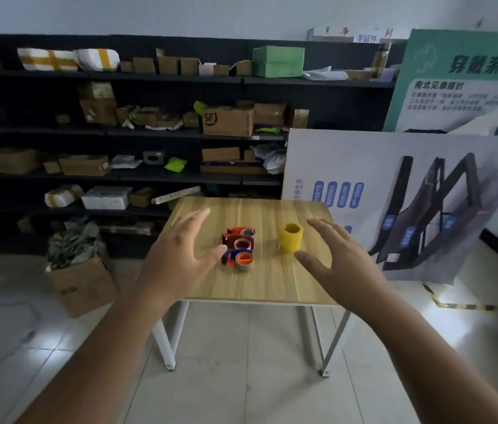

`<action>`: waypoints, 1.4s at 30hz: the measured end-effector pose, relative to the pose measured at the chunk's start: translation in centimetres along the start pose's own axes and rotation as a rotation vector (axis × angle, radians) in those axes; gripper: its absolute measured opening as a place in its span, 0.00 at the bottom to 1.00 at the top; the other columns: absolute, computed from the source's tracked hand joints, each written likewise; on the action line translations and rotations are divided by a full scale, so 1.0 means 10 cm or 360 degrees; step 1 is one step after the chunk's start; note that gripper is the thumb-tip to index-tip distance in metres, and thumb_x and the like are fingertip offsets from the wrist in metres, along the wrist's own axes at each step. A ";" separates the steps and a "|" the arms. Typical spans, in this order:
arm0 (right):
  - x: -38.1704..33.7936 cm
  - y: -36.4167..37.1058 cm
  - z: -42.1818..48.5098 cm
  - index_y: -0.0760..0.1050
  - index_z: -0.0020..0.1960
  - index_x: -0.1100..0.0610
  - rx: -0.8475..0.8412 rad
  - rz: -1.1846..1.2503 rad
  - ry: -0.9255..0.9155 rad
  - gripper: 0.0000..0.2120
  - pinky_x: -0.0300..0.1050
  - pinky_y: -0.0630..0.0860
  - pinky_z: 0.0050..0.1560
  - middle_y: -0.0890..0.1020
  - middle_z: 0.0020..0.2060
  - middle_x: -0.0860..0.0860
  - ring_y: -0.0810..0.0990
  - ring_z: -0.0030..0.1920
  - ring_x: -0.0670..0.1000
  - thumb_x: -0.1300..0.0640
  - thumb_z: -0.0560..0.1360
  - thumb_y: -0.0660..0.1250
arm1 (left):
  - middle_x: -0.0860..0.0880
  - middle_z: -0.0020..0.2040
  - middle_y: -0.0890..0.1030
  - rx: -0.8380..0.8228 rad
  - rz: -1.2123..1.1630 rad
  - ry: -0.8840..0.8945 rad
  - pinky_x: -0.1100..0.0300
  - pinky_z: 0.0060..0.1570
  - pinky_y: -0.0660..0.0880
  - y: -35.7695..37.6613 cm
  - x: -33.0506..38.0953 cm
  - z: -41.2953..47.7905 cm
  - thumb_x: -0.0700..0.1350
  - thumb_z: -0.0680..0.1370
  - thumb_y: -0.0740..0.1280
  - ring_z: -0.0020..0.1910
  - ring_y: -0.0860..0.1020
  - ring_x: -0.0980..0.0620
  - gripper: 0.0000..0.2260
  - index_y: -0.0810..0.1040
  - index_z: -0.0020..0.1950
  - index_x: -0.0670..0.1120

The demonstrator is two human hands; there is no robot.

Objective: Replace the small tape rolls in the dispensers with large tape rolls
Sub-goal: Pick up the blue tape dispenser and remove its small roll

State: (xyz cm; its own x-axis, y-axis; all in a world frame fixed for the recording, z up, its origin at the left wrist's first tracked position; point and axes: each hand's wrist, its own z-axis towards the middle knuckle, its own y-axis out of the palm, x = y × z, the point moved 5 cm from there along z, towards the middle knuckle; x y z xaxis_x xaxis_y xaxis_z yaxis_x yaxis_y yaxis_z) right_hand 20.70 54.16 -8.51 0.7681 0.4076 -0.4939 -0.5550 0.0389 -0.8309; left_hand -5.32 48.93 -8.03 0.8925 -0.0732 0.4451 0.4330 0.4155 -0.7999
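Observation:
Three tape dispensers lie in a row on the small wooden table (272, 286): a far orange one (241, 231), a red one (239, 243) in the middle, and a near blue-and-orange one (241, 261) with a brownish tape roll. A yellow stack of large tape rolls (290, 237) stands upright to their right. My left hand (180, 255) hovers open just left of the dispensers, its thumb tip close to the near one. Held open with fingers spread, my right hand (333, 255) is right of the yellow stack. Neither hand holds anything.
Dark shelves (119, 130) packed with cardboard boxes and parcels line the wall behind the table. Printed boards (394, 194) lean at the right, close to the table's far right corner. An open cardboard box (79, 283) sits on the tiled floor at the left.

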 end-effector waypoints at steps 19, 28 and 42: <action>1.33 1.35 2.92 0.57 0.78 0.44 -0.0210 0.0059 0.0223 0.33 0.46 0.64 0.71 0.61 0.76 0.42 0.62 0.74 0.46 0.38 0.76 0.64 | 0.54 0.76 0.60 -0.0326 0.0053 -0.0239 0.52 0.66 0.67 1.85 -1.22 2.86 0.61 0.76 0.64 0.73 0.62 0.52 0.32 0.56 0.76 0.56; 2.19 2.05 4.10 0.57 0.78 0.45 -0.0425 0.0088 0.0249 0.33 0.46 0.66 0.68 0.62 0.76 0.43 0.64 0.73 0.48 0.39 0.77 0.64 | 0.55 0.76 0.59 -0.0522 0.0145 -0.0540 0.51 0.65 0.70 2.89 -1.73 3.64 0.61 0.74 0.66 0.72 0.64 0.52 0.34 0.55 0.76 0.58; 2.54 3.90 4.13 0.53 0.79 0.49 -0.0925 0.0075 0.0454 0.37 0.48 0.70 0.67 0.60 0.77 0.46 0.64 0.74 0.49 0.39 0.77 0.65 | 0.50 0.70 0.70 -0.1122 0.0257 -0.0712 0.53 0.57 0.75 4.72 -3.10 3.37 0.57 0.76 0.65 0.65 0.71 0.48 0.26 0.65 0.73 0.52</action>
State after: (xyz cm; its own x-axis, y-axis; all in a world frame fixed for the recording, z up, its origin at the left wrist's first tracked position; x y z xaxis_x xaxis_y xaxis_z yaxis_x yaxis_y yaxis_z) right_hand 5.43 103.69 -42.90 0.8461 0.1353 -0.5156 -0.3885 -0.5058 -0.7702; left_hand -16.77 101.34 -45.98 0.8802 0.3655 0.3026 0.4147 -0.2826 -0.8649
